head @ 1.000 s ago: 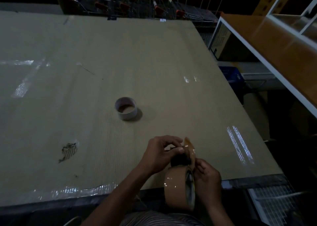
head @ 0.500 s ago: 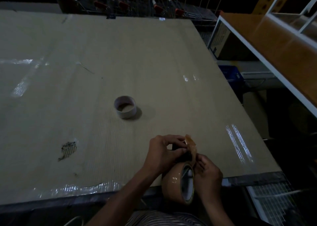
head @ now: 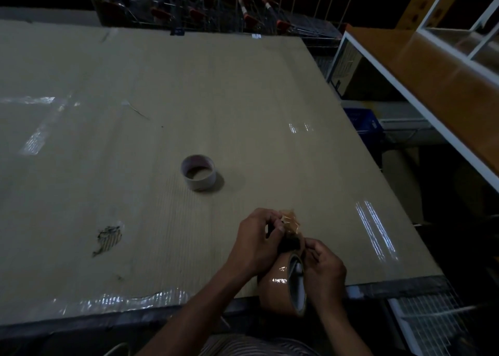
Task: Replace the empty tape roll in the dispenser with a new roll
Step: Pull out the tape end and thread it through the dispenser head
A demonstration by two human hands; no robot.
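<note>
Both forearms enter from the bottom edge of the frame and meet in its lower centre-right. The left hand [head: 256, 243] sits slightly higher, knuckles up, its fingers curled inward with the thumb and fingertips pinching together at the upper right of the hand. The right hand [head: 324, 270] lies just below and to the right, its back toward the camera, fingers curled in a grip toward the left hand.

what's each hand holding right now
Left hand: fingers pinch the pulled-out tape end above the brown tape roll.
Right hand: fingers curled on the roll's side; exact grip unclear.
</note>
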